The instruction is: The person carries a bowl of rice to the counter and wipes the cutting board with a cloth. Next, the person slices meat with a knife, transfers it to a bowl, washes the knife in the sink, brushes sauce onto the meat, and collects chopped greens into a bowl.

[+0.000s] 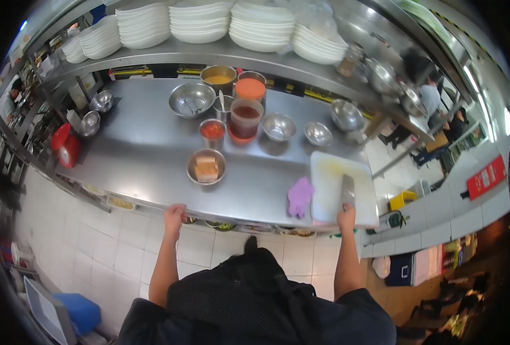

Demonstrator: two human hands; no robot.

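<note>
My right hand (346,216) is closed round the handle of a wide-bladed knife (348,187), whose blade lies over the white cutting board (328,172). Left of the board lies a crumpled purple cloth (300,197). At the table's front edge is my left hand (175,213), its fingers bent near the edge; whether it grips anything is too small to tell. A metal bowl (191,175) with pale orange-topped blocks (206,169) stands beyond it. Behind that are a metal container of chopped red food (212,131) and a tub of dark red liquid (245,118).
Metal bowls (278,127) stand along the back of the steel table (134,144). Stacked white dishes (200,22) fill the shelf above. A red object (66,150) is at the left end. People (430,99) stand beyond the table at the right.
</note>
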